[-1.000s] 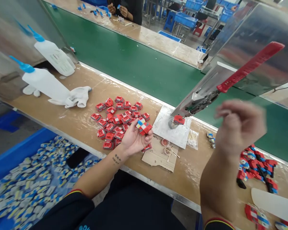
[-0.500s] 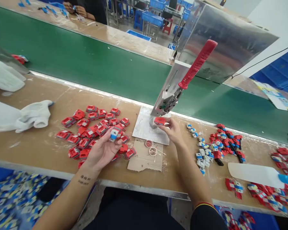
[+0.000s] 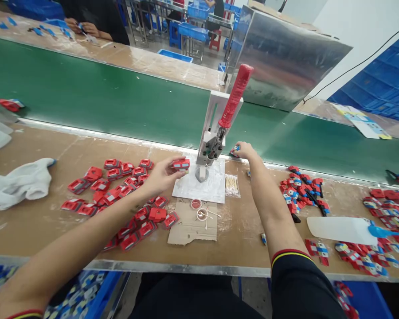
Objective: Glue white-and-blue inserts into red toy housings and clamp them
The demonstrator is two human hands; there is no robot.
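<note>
My left hand (image 3: 166, 174) is closed on a red toy piece (image 3: 181, 164), held just left of the press with the red handle (image 3: 236, 95). My right hand (image 3: 245, 150) is closed on a small blue, white and red piece (image 3: 234, 151) at the edge of the green belt, right of the press. Beneath the press head, a small light piece (image 3: 202, 172) sits on a grey round base on the white plate (image 3: 186, 188). Many red pieces (image 3: 113, 195) lie on the table left of the plate.
Cardboard (image 3: 179, 230) holds two small cups and cotton swabs. A pack of swabs (image 3: 232, 185) lies beside the plate. Rightward are piles of red and blue pieces (image 3: 295, 190) and a white bottle (image 3: 339, 229). White cloth (image 3: 29, 181) lies left. A person's hands (image 3: 83, 29) work across the belt.
The view has shifted. My left hand has moved toward the press, now with a red piece instead of the blue and white one. My right hand has moved from the press to the belt edge.
</note>
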